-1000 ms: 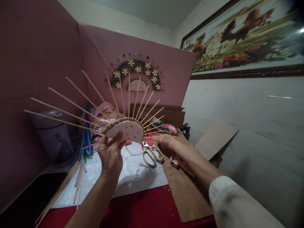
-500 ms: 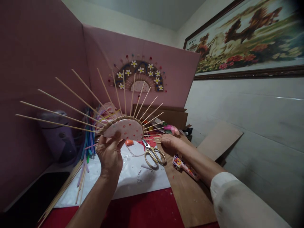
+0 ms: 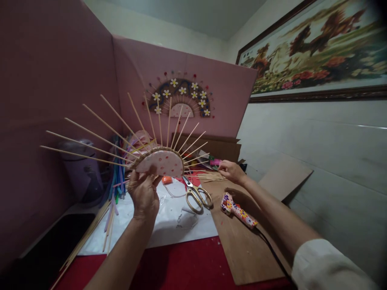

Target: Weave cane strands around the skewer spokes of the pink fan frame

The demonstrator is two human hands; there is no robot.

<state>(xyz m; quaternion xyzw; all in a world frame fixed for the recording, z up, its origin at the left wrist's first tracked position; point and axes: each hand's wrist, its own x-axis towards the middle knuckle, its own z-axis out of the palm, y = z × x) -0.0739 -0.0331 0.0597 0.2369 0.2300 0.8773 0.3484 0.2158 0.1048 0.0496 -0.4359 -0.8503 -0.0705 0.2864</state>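
My left hand (image 3: 145, 193) grips the lower left edge of a half-round panel (image 3: 163, 163), white with red spots and a braided rim. Thin wooden sticks (image 3: 169, 123) fan out from that rim. My right hand (image 3: 231, 171) is closed beside the right ends of a bundle of loose sticks (image 3: 210, 175); what its fingers hold, if anything, is too small to make out. Gold-handled scissors (image 3: 198, 197) lie just below the panel's right end. A flower-patterned glue gun (image 3: 238, 211) rests on the wooden board (image 3: 250, 253) below my right hand.
A finished-looking flowered fan (image 3: 183, 94) is fixed to the pink partition (image 3: 226, 88). Colored pipe cleaners (image 3: 117, 169) and a purple container (image 3: 84, 177) stand at the left. Long sticks (image 3: 84, 237) lie near the left edge; brown cardboard (image 3: 223, 147) is behind.
My right hand has moved right, off the bundle of sticks. The panel in my left hand has shifted slightly right and turned a little. More of the glue gun and its cord shows.
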